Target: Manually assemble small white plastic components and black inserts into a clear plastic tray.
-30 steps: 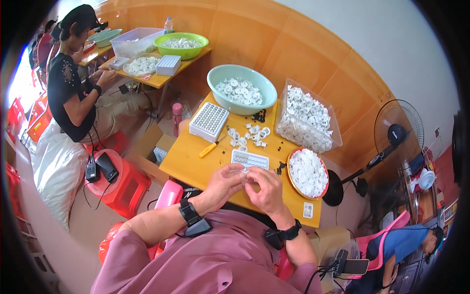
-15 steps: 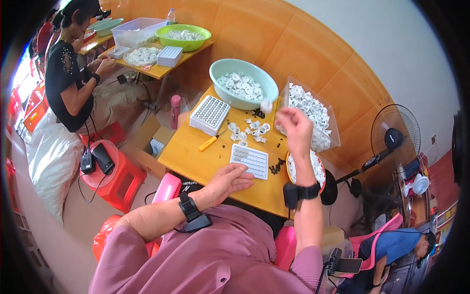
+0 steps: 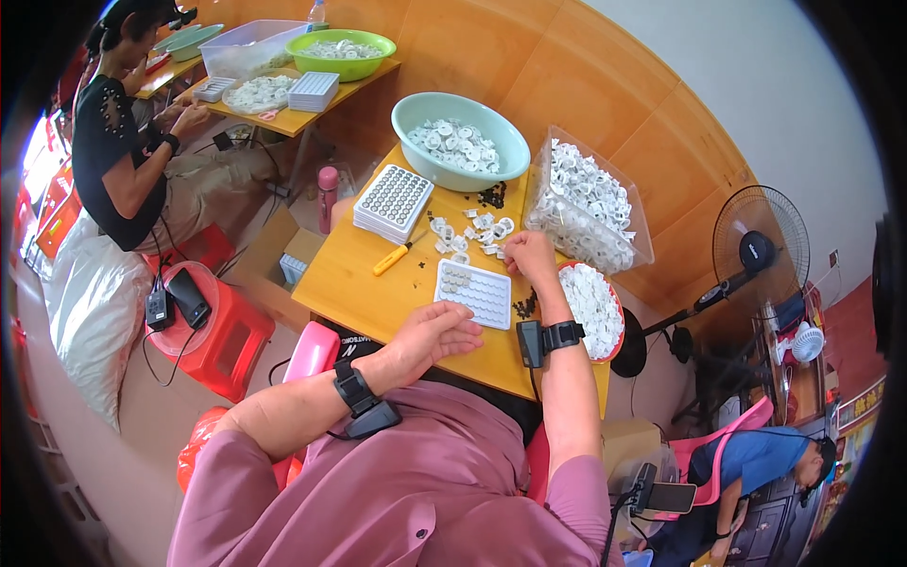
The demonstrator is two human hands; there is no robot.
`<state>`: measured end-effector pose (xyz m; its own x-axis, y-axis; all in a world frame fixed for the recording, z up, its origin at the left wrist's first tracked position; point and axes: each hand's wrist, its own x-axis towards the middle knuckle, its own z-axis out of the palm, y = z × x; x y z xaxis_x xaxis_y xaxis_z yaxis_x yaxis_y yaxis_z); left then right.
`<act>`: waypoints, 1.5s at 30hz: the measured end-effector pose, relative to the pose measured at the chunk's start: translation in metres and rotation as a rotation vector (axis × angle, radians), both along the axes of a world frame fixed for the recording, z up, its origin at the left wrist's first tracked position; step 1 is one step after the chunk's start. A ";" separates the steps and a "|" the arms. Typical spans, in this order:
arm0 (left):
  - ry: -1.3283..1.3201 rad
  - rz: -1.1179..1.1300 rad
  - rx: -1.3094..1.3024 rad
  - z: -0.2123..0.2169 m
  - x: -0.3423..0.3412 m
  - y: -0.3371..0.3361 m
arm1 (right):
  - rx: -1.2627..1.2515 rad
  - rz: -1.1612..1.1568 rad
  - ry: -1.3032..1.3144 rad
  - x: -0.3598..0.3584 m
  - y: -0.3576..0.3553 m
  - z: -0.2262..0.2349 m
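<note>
My left hand (image 3: 435, 333) hovers palm up by the near left corner of a white slotted tray (image 3: 491, 298), its fingers stretched out and the thumb apart. I see nothing in it. The tray holds several small grey round pieces (image 3: 455, 280) in its left part. Past the tray's far right corner, my right hand (image 3: 532, 255) has its fingertips pinched together at the edge of a loose group of white plastic parts (image 3: 482, 230). What sits between those fingertips is too small to make out. Small black pieces (image 3: 525, 306) lie right of the tray.
A stack of filled white trays (image 3: 394, 203), a yellow-handled tool (image 3: 392, 259) and a pale green basin (image 3: 460, 140) of white parts stand on the table. To the right are a clear bin (image 3: 588, 203) and a red-rimmed bowl (image 3: 592, 312). A co-worker (image 3: 123, 142) sits at the far left.
My right hand has come down and nearer, from raised beside the clear bin to the loose white parts. The small white thing by its fingers no longer shows there. My left hand stays near the tray.
</note>
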<state>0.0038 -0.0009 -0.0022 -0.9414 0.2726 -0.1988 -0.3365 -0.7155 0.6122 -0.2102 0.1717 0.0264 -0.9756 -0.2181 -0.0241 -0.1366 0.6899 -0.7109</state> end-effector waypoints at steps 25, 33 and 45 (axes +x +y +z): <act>0.075 0.002 0.013 0.000 -0.001 -0.001 | -0.425 0.453 -0.232 0.128 0.015 0.036; 0.022 -0.101 0.038 0.009 0.003 -0.003 | -0.415 0.429 -0.176 0.126 0.020 0.029; 0.196 -0.417 0.105 0.000 0.009 0.003 | 0.162 0.781 0.837 0.137 -0.018 0.014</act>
<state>0.0128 0.0022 -0.0022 -0.7640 0.6448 0.0208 -0.4937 -0.6051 0.6246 -0.0730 0.1540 0.0401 -0.3000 -0.8223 0.4835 -0.9527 0.2845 -0.1073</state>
